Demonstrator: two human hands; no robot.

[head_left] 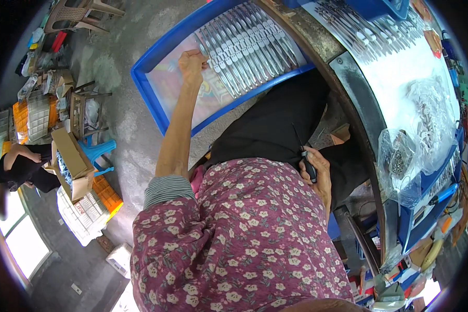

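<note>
Left hand: I see my left hand stretched far out, fingers curled shut around the end of one of the metal strips in the blue tray.
Right hand: my right hand rests near my lap, closed around a black-handled screwdriver, its thin shaft pointing away.
Strips: they lie in tight parallel rows across the tray's far right half; the left half shows a bare liner.
Tabletop: the tabletop curves along the right, carrying more strips and clear plastic bags of small parts.
</note>
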